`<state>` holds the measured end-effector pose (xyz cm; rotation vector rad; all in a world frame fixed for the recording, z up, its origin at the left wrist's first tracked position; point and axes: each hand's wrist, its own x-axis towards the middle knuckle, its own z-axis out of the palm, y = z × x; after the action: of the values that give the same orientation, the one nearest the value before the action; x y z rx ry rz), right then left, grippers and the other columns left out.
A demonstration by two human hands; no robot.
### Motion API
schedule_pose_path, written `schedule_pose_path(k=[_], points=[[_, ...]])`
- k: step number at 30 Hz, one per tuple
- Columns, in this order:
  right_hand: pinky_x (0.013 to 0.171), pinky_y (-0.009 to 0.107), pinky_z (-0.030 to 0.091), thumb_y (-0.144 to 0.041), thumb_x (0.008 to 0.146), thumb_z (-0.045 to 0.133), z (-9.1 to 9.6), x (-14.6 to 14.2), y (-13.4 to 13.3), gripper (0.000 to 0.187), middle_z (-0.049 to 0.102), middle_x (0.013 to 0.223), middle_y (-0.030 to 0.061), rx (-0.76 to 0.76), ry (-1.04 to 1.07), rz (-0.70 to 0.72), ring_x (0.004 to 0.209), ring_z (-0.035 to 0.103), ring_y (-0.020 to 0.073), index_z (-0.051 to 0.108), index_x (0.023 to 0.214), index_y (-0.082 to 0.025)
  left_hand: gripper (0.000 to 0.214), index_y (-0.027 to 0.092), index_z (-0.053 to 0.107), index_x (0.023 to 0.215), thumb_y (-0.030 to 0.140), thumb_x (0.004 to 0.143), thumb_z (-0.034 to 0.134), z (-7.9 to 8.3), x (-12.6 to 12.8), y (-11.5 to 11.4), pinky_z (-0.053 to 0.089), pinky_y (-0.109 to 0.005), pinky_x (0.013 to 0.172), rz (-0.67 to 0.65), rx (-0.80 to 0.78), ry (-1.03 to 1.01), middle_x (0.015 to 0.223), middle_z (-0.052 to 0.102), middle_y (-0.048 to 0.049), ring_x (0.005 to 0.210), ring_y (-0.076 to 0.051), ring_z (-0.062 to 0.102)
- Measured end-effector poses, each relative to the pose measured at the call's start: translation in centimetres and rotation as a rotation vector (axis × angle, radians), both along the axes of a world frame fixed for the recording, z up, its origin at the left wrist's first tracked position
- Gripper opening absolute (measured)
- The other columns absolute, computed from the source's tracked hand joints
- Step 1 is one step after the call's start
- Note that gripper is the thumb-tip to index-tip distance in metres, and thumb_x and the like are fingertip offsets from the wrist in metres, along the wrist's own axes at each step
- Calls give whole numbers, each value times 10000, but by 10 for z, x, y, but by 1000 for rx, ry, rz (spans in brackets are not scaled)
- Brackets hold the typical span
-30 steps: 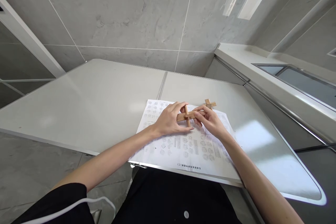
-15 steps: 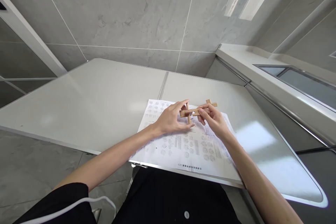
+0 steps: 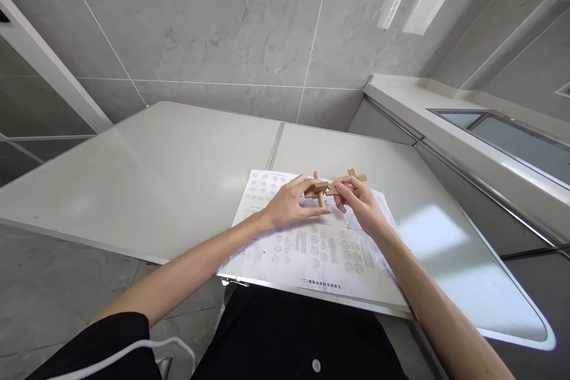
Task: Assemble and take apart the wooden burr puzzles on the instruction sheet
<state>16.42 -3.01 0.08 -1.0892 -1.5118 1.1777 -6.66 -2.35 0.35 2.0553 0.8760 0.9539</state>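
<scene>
Holding a crossed set of wooden sticks point(image 3: 321, 197) in my left grip point(image 3: 291, 203), I am curling fingers over its left end and laying my thumb by the crosswise stick's lower end. My right grip point(image 3: 360, 199) is pinching a notched wooden piece point(image 3: 331, 192) narrowly between thumb and fingers, right beside the set. Both seem to be hovering over the printed sheet point(image 3: 320, 264), which is lying on the bench point(image 3: 155, 178).

As I am judging it, the main risk is coming from the left: if nothing is locking the sticks, a loosening thumb could be letting the crosswise one tip or slide out. Pressing set and piece together askew could be jamming the notch or knocking the sticks apart. My right knuckles are sitting close to another crossed wooden pair point(image 3: 357, 177), so a careless sweep outward could be shoving it away.

Much is escaping me. My left fingers are covering part of the set, so I am not seeing how its sticks are meeting. Whether the notched piece is touching the set, I cannot tell. My right grip is hiding that piece's other end and the lower part of the pair beyond. The sheet's drawings are looking too small to read.
</scene>
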Motion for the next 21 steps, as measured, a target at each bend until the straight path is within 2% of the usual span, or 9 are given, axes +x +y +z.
schedule_pose_path(k=[5,10,17,21], points=[[627,328,406,-594,1011,668,0,0,1,349,598,644,-45,-16,12,-5,559,489,138,645,995,-246,579,302,671,1382,543,883,837,-1,0,1,582,-439,997,-13,-27,-19,1220,667,-68,1097,-245,689],[629,325,392,-595,999,684,1,-1,1,358,576,623,-49,-8,8,-42,561,469,136,663,980,-238,558,310,662,1391,533,905,822,0,1,1,577,-423,960,-17,-7,5,1121,662,-45,1047,-227,670],[614,314,407,-593,998,685,1,-2,0,349,568,625,-49,-25,6,-56,562,479,141,666,996,-244,502,347,654,1412,495,950,782,0,-1,0,588,-459,1007,-46,-48,10,1132,630,-46,1090,-235,670],[608,315,416,-593,996,687,0,-2,1,350,570,643,-45,-26,19,-66,554,475,142,659,988,-244,460,338,675,1388,487,963,769,-3,1,-1,612,-471,1053,-50,-69,-45,1241,578,-61,1107,-224,698]])
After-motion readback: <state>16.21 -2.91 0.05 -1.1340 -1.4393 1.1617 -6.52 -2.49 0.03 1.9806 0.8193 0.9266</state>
